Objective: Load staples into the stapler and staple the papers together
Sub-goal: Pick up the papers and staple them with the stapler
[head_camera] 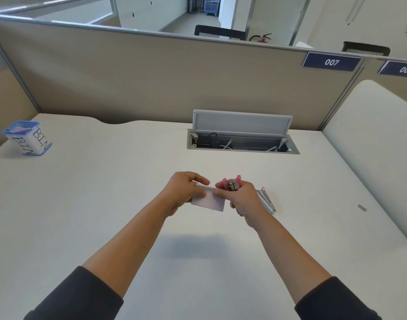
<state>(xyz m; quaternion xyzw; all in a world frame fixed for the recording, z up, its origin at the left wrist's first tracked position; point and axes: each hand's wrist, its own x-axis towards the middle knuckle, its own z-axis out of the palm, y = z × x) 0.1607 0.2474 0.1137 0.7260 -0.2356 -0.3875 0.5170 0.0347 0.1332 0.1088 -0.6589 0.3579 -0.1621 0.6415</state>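
While both hands (186, 192) busy w/ papers (209, 200): bin (28, 138) far left.

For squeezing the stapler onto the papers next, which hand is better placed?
The right hand: it already grips the pink stapler, whose mouth sits at the papers' right edge. The left hand is occupied pinching the papers' other end, so it probably should just steady them.

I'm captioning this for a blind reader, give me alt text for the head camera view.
Above a white desk, the left hand holds small papers while the right hand grips a pink stapler at their edge. A second stapler lies to the right, and a tub marked BIN stands far left.
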